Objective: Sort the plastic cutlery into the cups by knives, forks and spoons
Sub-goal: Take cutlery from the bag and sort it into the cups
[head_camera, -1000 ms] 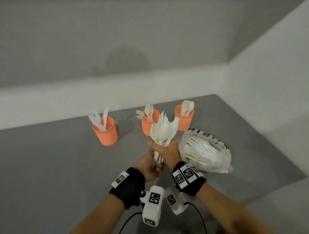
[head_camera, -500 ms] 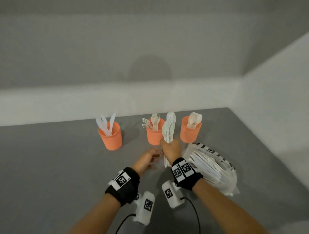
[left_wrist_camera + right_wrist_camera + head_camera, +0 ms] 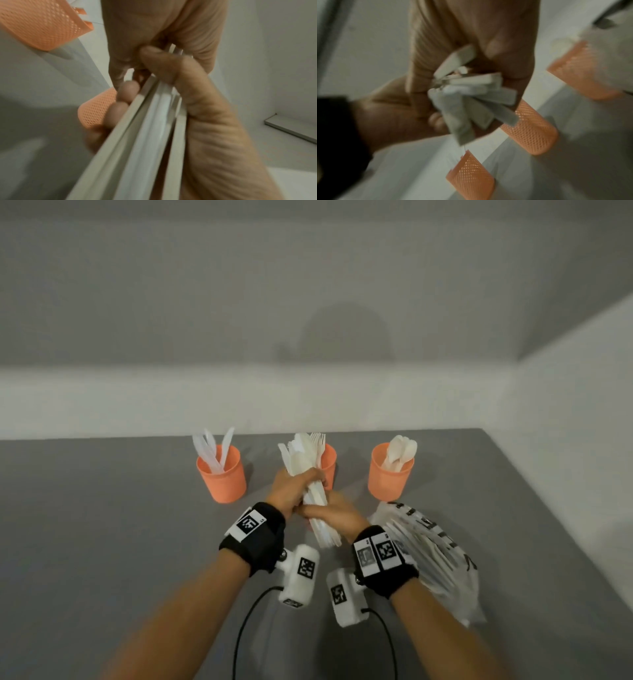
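A bundle of mixed white plastic cutlery point(image 3: 306, 461) stands upright over the table, gripped by both hands. My left hand point(image 3: 297, 488) wraps its upper part; my right hand point(image 3: 337, 515) grips the handles point(image 3: 322, 530) just below. Behind stand three orange cups: the left cup point(image 3: 223, 477) with knives, the middle cup point(image 3: 329, 463) with forks, partly hidden by the bundle, and the right cup point(image 3: 390, 477) with spoons. The left wrist view shows the handles point(image 3: 145, 135) running through my right hand point(image 3: 205, 121). Blurred handle ends point(image 3: 471, 92) fan out in the right wrist view.
A clear plastic bag point(image 3: 438, 559) with more white cutlery lies on the grey table point(image 3: 102, 525) to the right of my right wrist. White walls close the table's far side and right side. Cables trail from the wrist cameras toward me.
Half a second ago only my right hand held the bundle and my left hand was free. Now my left hand grips the bundle above the right hand, and the bundle sits further left.
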A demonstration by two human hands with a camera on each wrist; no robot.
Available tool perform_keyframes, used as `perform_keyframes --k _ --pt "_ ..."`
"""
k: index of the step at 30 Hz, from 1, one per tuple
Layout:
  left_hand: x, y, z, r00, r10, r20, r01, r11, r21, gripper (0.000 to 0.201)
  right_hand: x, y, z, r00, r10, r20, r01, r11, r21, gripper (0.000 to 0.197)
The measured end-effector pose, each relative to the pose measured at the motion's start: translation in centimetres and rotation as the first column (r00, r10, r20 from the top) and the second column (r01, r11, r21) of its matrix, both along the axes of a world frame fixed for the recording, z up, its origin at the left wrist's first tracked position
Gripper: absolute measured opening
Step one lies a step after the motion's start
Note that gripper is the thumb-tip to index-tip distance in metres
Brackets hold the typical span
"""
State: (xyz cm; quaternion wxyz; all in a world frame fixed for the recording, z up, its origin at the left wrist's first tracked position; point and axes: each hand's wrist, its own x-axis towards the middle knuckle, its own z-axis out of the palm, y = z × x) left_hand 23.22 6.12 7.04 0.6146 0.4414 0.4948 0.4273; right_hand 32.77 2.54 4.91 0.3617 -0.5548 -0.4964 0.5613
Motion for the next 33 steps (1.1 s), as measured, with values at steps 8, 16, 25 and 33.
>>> perform_keyframes --k 8,16,25,33 --pt "1.1 -0.3 1.3 0.997 -0.079 0.018 0.080 0.996 -0.038 0.005 1.4 -0.7 0.4 0.883 0.107 -0.456 -0.205 0.964 -0.170 0.010" --pt "0.5 0.6 1.7 0.922 -0.281 -0.267 0.318 0.942 0.109 0.070 0.5 -0.8 -0.3 0.818 -0.138 -0.559 0.037 0.982 -0.187 0.011" --pt "-1.8 2.1 1.9 0.981 -0.072 -0.182 0.101 0.982 0.157 0.004 0.3 -1.7 -0.7 0.832 -0.126 -0.540 0.041 0.985 -0.166 0.010" --pt "-2.4 3.3 1.8 0.994 0.037 -0.101 -0.018 0.983 0.182 0.002 0.1 -1.1 -1.1 0.836 -0.277 -0.474 0.239 0.961 -0.140 0.015"
